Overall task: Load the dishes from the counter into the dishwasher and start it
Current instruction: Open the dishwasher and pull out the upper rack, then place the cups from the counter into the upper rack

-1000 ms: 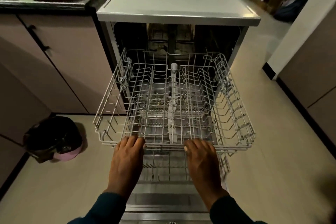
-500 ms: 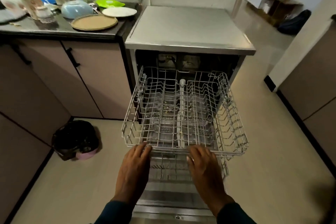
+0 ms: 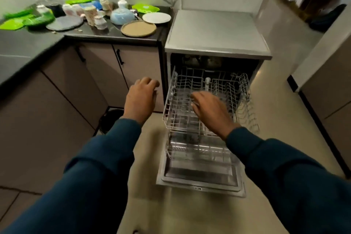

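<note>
The dishwasher (image 3: 216, 30) stands open with its door (image 3: 201, 178) folded down. Its white upper rack (image 3: 245, 100) is pulled out and holds nothing. My right hand (image 3: 210, 110) hovers over the rack's front, fingers relaxed, holding nothing. My left hand (image 3: 141, 97) is raised in front of the cabinet to the rack's left, fingers loosely curled and holding nothing. On the dark counter (image 3: 114, 33) lie a tan plate (image 3: 138, 28), a white plate (image 3: 156, 17), an overturned blue bowl (image 3: 121, 16), a grey plate (image 3: 64, 23), several cups (image 3: 91, 15) and green plates (image 3: 146, 8).
Brown cabinets with black handles (image 3: 119, 57) run under the L-shaped counter. A dark bin (image 3: 112, 119) stands on the floor in the corner by the dishwasher. Beige floor stretches to the right, bounded by another cabinet (image 3: 330, 89).
Both hands have let go of the upper rack's front edge and lifted. The view has pulled back and swung left, bringing more of the counter and dishes into sight.
</note>
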